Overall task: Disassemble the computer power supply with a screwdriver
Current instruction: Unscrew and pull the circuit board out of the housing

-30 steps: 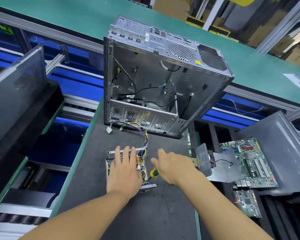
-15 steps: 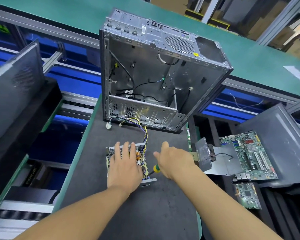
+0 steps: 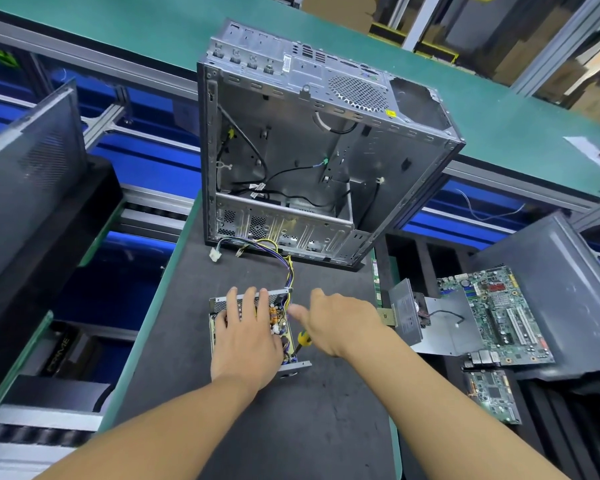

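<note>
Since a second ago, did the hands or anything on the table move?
Barely. The right hand slid a little left toward the power supply, and one finger is now stretched out over its right edge. It kept hold of the screwdriver. The left hand stayed pressed flat on the power supply. The computer case and the green circuit board did not move.

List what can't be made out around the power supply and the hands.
- Head view: the screwdriver tip, and any screw it meets, are too small and sunk among the power supply parts.
- Most of its handle is under the right hand, one finger of which is blurred.
- Much of the board is covered by the left hand.
- The dark panel is cut off by the left edge.
</note>
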Demonstrator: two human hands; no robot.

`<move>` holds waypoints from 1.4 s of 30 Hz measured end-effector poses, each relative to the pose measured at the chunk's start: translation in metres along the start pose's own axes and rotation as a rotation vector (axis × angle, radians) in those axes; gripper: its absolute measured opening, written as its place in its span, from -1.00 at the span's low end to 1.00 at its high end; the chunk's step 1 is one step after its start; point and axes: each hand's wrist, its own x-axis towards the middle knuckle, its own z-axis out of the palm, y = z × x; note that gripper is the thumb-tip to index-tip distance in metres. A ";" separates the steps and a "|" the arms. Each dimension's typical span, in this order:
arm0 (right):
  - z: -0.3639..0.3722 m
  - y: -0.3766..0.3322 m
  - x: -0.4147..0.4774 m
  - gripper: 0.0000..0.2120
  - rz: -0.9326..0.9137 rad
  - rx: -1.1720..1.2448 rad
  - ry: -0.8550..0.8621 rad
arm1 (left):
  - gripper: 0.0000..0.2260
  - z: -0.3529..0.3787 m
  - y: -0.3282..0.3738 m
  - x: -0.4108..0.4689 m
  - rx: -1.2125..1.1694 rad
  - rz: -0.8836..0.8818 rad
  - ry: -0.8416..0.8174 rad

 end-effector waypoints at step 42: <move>0.014 0.005 -0.002 -0.60 0.002 0.167 0.113 | -0.37 -0.002 0.002 -0.001 -0.020 -0.008 0.017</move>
